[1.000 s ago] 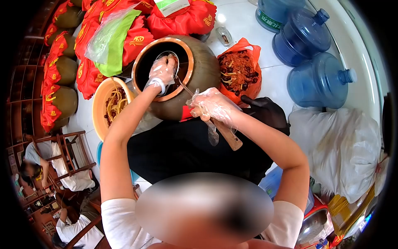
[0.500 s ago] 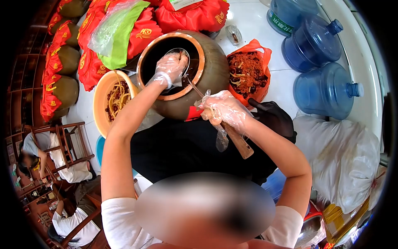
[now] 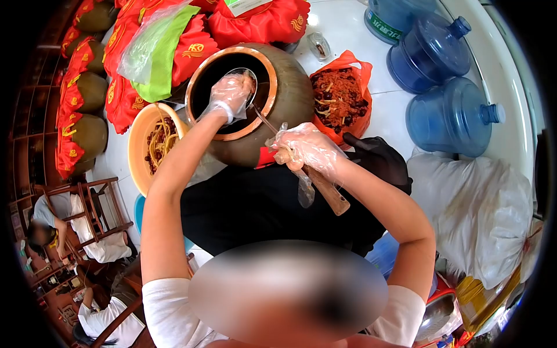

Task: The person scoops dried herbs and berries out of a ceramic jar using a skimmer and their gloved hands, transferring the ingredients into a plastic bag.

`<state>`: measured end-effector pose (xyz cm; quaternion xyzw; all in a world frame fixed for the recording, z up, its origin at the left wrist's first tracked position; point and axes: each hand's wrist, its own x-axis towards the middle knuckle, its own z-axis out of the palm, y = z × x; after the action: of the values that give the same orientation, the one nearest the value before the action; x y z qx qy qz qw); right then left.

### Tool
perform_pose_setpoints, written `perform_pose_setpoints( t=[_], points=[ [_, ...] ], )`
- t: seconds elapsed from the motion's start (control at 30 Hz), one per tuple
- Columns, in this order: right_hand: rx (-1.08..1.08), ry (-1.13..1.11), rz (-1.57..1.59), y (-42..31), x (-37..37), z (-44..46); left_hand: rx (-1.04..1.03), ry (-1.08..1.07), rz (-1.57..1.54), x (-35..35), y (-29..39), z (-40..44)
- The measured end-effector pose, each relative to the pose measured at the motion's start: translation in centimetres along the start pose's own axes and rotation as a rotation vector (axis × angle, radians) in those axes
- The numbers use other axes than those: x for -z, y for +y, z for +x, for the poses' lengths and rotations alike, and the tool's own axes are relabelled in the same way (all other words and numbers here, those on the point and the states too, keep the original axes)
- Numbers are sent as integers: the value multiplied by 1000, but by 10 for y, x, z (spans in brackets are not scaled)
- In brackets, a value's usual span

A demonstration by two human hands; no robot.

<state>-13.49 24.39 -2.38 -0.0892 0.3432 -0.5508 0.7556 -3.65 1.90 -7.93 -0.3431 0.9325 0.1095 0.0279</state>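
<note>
Left hand (image 3: pixel 233 94) down in jar (image 3: pixel 293 90), at ladle bowl (image 3: pixel 255 85), grip unclear; right hand (image 3: pixel 307 149) clenched round wooden handle (image 3: pixel 328 190).

1. Glazed, smooth, shining earthenware on the jar (image 3: pixel 291 87); matt, rougher on the orange rim (image 3: pixel 271 87).
2. Thin, clear, crinkled plastic over the left hand (image 3: pixel 231 94) and right hand (image 3: pixel 308 148).
3. Smooth wood on the ladle handle (image 3: pixel 329 193); probably metal on the ladle shaft (image 3: pixel 265 118), poorly seen.
4. Glossy plastic on the red bag (image 3: pixel 363 119).
5. Smooth, translucent plastic on the blue bottles (image 3: pixel 444 116).
6. Satiny cloth on the red covers (image 3: pixel 261 22).
</note>
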Motion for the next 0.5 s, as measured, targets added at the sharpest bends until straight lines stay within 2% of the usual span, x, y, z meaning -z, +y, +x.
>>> perform_pose_setpoints(
  t=[0.07,0.17,0.23,0.3,0.33,0.37,0.43,0.47,0.5],
  points=[
    [31,112,-145,0,-5,0,14,27,47,0,2,-1],
    [38,24,-144,-1,0,1,19,68,42,-5,-2,0],
    [43,51,-159,2,0,2,32,63,34,1,1,0],
    [45,82,-170,4,1,3,63,-24,-173,5,-5,1],
    [61,80,-186,4,2,3,-265,319,-19,0,-13,3],
    [74,77,-202,6,3,3,-52,76,-235,-1,-23,5],
    [85,77,-200,7,4,4,54,-34,-178,13,-21,11],
    [78,101,-219,7,3,4,217,-89,-560,20,-23,6],
    [70,124,-239,6,2,5,268,-83,-1086,3,-42,9]
  ],
)
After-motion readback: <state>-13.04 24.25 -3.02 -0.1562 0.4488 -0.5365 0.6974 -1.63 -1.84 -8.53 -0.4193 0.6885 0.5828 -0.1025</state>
